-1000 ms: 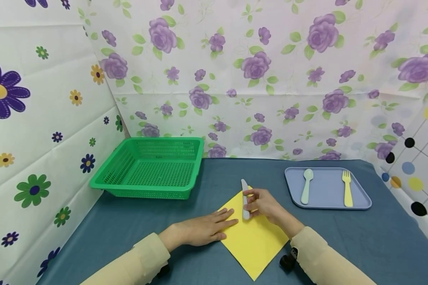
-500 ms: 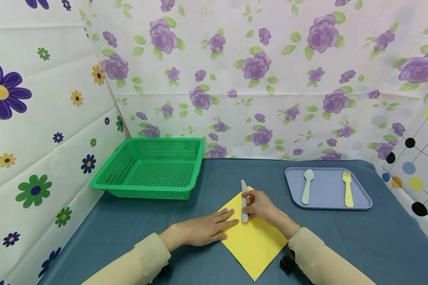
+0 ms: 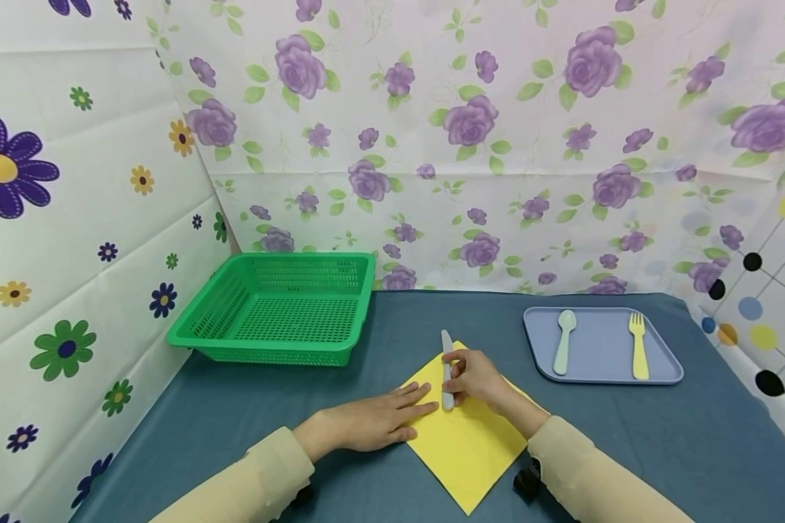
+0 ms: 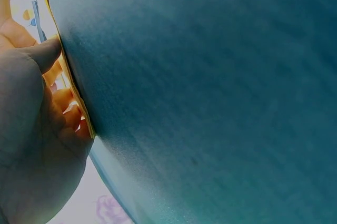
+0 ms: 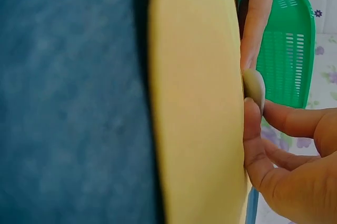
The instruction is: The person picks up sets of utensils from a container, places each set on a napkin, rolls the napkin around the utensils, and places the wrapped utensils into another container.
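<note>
In the head view, 2 hands work near the lower middle of the frame over 1 yellow sheet (image 3: 471, 443), set like a diamond with 1 corner pointing to the bottom edge. The left hand (image 3: 373, 420) lies flat on the sheet's left side, its fingers straight and slightly apart. The right hand (image 3: 479, 378) pinches 1 pale grey knife (image 3: 446, 371) between thumb and fingers; the knife is nearly upright in the frame, over the upper part of the sheet, with its tip reaching past the sheet's upper left edge and its rounded end just beside the left fingertips. The right wrist view shows that rounded end between the thumb and a finger, just beside the sheet's edge. There are 2 cream sleeves, the left sleeve (image 3: 268, 465) at lower left of centre and the right sleeve (image 3: 582, 457) at lower right, with 1 black object (image 3: 528, 481) by the right cuff. At right, 1 grey-blue tray (image 3: 598, 345) bears 2 pieces of cutlery: 1 pale green spoon (image 3: 564, 341) on its left side and 1 yellow fork (image 3: 638, 345) on its right, well apart. Left of centre stands 1 green basket (image 3: 262, 347). All rest on 1 blue cloth (image 3: 347, 483), backed by 1 rose-patterned sheet (image 3: 392, 109).
</note>
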Demonstrator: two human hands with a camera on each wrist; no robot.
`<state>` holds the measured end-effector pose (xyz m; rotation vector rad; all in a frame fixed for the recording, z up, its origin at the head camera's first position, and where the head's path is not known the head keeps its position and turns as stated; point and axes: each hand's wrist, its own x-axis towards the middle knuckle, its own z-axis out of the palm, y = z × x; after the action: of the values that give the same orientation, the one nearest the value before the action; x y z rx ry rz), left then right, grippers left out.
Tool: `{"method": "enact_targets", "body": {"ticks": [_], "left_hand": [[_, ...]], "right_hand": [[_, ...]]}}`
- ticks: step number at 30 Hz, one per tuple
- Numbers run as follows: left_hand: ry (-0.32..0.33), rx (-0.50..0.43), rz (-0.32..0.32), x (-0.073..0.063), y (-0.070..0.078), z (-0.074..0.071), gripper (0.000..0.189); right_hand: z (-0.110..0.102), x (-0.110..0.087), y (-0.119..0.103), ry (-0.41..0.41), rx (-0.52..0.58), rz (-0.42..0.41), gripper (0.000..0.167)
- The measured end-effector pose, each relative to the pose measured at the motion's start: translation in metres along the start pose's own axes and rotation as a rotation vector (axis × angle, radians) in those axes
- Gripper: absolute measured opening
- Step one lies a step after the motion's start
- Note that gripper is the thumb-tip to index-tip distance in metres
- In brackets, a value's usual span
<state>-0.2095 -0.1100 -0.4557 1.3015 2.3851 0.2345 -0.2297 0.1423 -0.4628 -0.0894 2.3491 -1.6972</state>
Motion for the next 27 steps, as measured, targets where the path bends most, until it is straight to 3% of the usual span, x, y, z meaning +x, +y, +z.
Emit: {"method": "enact_targets", "body": {"ticks": [14,27], "left_hand": [[-0.007,-0.022,-0.012,-0.0007,0.0009,-0.0014,0.058],[-0.001,-0.024,-0.011,0.0003,0.0007,-0.001,0.057]], "right_hand": [[0.0045,-0.0014,-0.0015,0.032,-0.092,-0.019,0.046],[0.0052,-0.0016,-0.0011,0.037,-0.108,-0.014,0.046]]}}
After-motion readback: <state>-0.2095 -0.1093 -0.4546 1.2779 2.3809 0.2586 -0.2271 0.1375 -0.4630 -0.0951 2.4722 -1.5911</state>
